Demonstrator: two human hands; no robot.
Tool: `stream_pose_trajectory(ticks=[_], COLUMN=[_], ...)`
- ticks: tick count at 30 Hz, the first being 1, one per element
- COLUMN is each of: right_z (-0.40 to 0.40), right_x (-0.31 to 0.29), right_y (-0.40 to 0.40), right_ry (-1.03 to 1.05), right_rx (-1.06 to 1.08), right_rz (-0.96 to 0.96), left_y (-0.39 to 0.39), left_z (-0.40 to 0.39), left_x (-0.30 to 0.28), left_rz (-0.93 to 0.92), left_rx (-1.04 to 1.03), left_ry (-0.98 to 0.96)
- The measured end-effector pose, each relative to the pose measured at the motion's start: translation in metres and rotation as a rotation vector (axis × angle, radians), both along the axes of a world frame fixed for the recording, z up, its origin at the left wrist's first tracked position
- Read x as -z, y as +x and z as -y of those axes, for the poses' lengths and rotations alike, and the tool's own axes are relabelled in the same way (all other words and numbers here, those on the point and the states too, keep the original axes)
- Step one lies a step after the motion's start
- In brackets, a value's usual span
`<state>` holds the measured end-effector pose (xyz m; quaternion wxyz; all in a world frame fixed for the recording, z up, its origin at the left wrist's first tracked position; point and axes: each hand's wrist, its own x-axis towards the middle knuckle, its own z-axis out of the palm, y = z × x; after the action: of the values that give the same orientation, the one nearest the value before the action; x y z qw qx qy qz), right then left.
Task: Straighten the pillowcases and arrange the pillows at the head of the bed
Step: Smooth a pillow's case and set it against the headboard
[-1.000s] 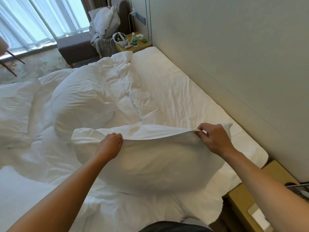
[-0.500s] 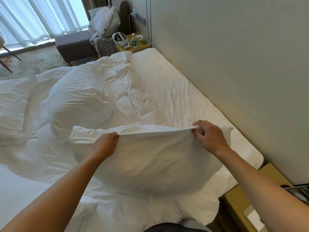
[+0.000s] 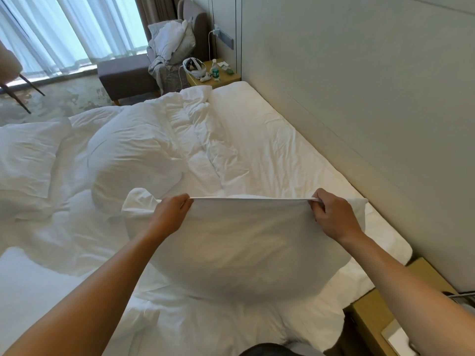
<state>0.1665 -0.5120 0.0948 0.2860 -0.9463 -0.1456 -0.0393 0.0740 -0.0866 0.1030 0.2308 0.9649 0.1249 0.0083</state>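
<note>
A white pillow in its pillowcase (image 3: 246, 247) hangs in front of me above the bed (image 3: 270, 150). My left hand (image 3: 171, 214) grips the upper hem near its left end. My right hand (image 3: 331, 214) pinches the same hem near the right end. The hem is drawn into a tight straight line between both hands. Two more white pillows lie on the rumpled duvet: one (image 3: 128, 170) in the middle and one (image 3: 25, 155) at the far left. The head of the bed runs along the padded wall (image 3: 359, 98) on the right.
A wooden nightstand (image 3: 380, 312) stands at the near right by the bed's corner. Another nightstand (image 3: 218, 75) at the far end carries a bottle and a headset. Beyond it are a grey armchair with cushions (image 3: 174, 42), an ottoman (image 3: 126, 75) and curtained windows.
Both hands have lifted the pillow a little and pulled apart, so the sagging hem is now stretched flat and straight.
</note>
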Motion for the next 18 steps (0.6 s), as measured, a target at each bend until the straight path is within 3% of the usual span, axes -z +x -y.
stream_pose_trajectory(ticks=[4, 9, 18], right_z=[-0.003, -0.004, -0.005], right_x=[-0.007, -0.013, -0.023], right_y=[-0.007, -0.013, -0.031], right_ry=[-0.071, 0.021, 0.064], right_rx=[0.032, 0.068, 0.096], right_rz=[0.045, -0.006, 0.077], left_y=[-0.005, -0.007, -0.005], left_z=[-0.002, -0.005, -0.024], left_x=[0.005, 0.004, -0.015], left_rz=[-0.058, -0.056, 0.094], left_rx=[0.020, 0.014, 0.082], left_ry=[0.019, 0.018, -0.003])
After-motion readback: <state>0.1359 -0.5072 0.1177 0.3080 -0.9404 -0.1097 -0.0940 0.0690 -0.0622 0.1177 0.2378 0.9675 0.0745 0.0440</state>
